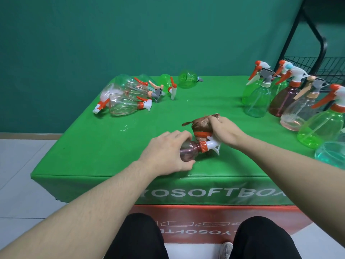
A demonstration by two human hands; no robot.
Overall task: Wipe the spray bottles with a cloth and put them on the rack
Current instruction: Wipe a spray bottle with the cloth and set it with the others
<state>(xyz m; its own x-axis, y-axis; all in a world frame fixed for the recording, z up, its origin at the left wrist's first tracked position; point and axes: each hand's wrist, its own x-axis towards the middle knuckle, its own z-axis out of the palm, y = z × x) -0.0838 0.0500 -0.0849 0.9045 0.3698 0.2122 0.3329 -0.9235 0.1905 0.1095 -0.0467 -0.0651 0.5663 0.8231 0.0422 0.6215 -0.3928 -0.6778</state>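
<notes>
brown fuzzy cloth (202, 122) bunched in right hand (225, 131); left hand (165, 151) grips smooth purple plastic bottle (188, 153).

Lying bottles (128, 94), upper left of the frame: about six in a loose heap, two of them green and the rest clear or pinkish; the overlap makes the exact count uncertain.

Upright bottles (291, 98), right side of the frame: about seven, among them green, teal, dark purple and clear pink; one more teal one is cut off at the right edge.

One purple bottle (188, 152) on its side at centre.

One brown cloth (202, 123) at centre.

Two hands: left hand (164, 152), right hand (225, 131).

One wire rack (317, 68), upper right.

One green table (112, 146).
</notes>
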